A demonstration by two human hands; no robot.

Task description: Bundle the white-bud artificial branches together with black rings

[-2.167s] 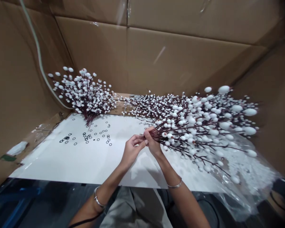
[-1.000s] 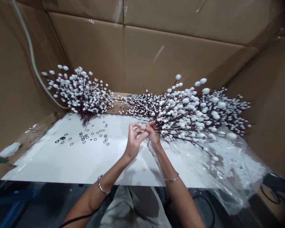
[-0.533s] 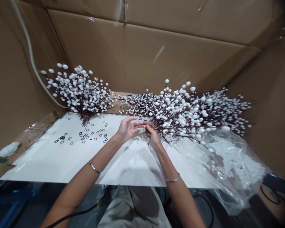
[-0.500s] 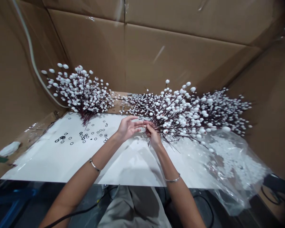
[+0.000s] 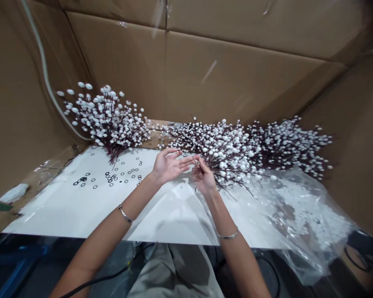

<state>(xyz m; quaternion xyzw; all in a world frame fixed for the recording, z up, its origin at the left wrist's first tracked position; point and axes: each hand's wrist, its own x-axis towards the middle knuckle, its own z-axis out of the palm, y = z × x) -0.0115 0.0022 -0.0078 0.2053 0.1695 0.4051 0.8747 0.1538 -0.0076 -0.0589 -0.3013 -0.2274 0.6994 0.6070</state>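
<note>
- Quick look at the bench: the left hand (image 5: pixel 169 166) is wide open, palm up, fingers spread, with the fingertips just beside the right hand. I can't tell if they're actually touching.
- The right hand (image 5: pixel 202 178) has its fingers curled, pinching the thin dark stems (image 5: pixel 196 162) of a white berry spray (image 5: pixel 226 153). That's the only thing being held.
- The held spray fans out at about 2 o'clock from the hands, its berries over the plastic bag (image 5: pixel 311 231) and its stem ends at the fingers.
- Another spray (image 5: pixel 107 124) sits at about 10 o'clock, its stems gathered to a point at the edge of the white board (image 5: pixel 65 211).
- A third spray (image 5: pixel 292 145) lies behind the held one at about 2 o'clock, close to the cardboard wall (image 5: pixel 236 74).
- Progress, as far as I can judge: lots of small black rings (image 5: pixel 121 176) are left lying loose on the board at about 9 o'clock, so that pile is far from used up.
- Can't make out any ring on the stems, since the fingers cover that spot.
</note>
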